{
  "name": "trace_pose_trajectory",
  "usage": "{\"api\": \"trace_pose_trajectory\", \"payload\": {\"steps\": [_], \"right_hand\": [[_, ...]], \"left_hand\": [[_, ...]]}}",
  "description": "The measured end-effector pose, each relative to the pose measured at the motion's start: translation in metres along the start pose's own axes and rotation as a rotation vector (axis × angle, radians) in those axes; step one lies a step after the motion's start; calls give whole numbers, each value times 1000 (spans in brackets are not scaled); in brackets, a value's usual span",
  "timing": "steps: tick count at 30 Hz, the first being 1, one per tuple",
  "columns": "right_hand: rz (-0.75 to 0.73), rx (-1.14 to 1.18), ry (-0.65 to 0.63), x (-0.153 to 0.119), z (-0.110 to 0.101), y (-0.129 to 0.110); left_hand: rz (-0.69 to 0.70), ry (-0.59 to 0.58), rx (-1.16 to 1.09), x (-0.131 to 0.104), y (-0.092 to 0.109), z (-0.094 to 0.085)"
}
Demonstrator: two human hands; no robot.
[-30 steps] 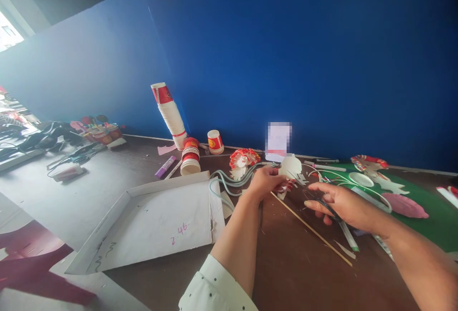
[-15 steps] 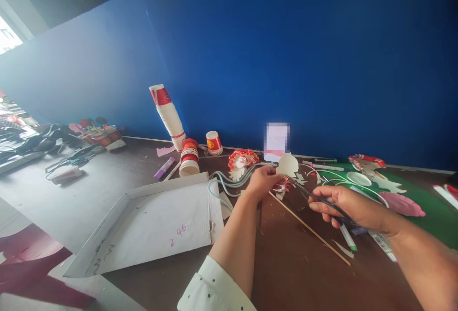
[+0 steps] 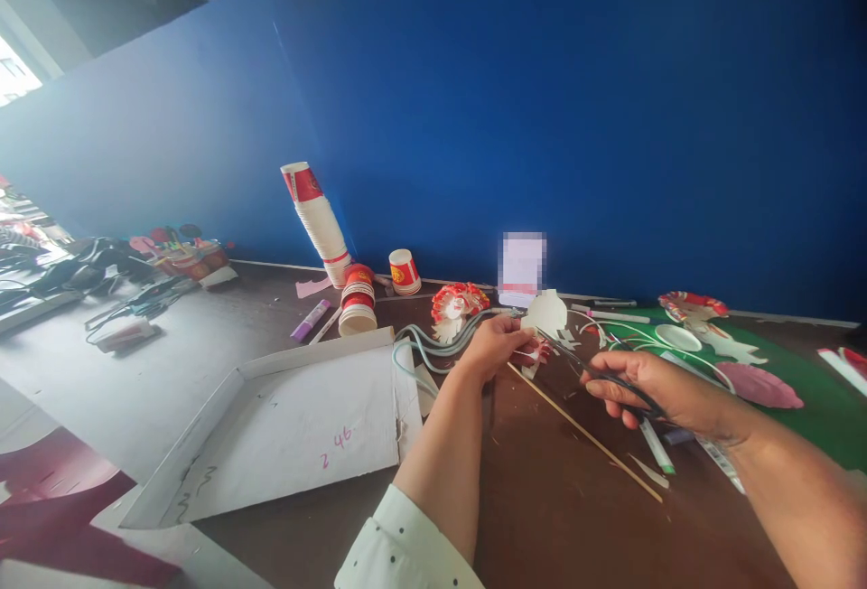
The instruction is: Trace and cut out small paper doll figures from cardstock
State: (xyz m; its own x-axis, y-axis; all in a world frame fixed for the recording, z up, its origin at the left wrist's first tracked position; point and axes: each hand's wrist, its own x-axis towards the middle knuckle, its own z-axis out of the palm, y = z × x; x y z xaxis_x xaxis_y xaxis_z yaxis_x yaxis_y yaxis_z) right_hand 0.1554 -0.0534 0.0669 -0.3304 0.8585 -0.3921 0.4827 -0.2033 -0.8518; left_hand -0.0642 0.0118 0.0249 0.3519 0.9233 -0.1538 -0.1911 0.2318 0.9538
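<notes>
Pinched in my left hand (image 3: 496, 345) is a cut paper piece (image 3: 547, 313). It is cream-white with a rounded, scalloped edge; red-and-white paper shows just under my fingers. My right hand (image 3: 640, 381) is closed around the dark handles of a pair of scissors (image 3: 575, 359), whose blades point left to the paper's lower edge. Whether the blades touch the paper I cannot make out. Small white scraps (image 3: 567, 337) lie beside it. Below my hands a thin wooden stick (image 3: 586, 431) runs diagonally across the brown table.
A shallow white box lid (image 3: 291, 435) lies left of my left arm. Behind it stand a leaning stack of paper cups (image 3: 318, 223) and a single cup (image 3: 405, 273). Grey cable (image 3: 424, 345) curls near my left wrist. A green-capped marker (image 3: 657, 446) and a pink paper plate (image 3: 759, 386) are at right.
Both hands have shifted only slightly, with the paper piece and scissors still held. The paper has tilted a little. Nothing has been let go.
</notes>
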Motion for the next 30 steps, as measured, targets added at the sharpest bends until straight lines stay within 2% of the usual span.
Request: {"api": "trace_pose_trajectory", "payload": {"steps": [11, 18, 30], "right_hand": [[-11, 10, 28, 4, 3, 2], [-29, 26, 44, 6, 6, 3], [-25, 57, 29, 18, 2, 25]], "left_hand": [[-45, -47, 21, -1, -1, -5], [-137, -155, 87, -7, 6, -7], [-144, -230, 185, -14, 14, -15]]}}
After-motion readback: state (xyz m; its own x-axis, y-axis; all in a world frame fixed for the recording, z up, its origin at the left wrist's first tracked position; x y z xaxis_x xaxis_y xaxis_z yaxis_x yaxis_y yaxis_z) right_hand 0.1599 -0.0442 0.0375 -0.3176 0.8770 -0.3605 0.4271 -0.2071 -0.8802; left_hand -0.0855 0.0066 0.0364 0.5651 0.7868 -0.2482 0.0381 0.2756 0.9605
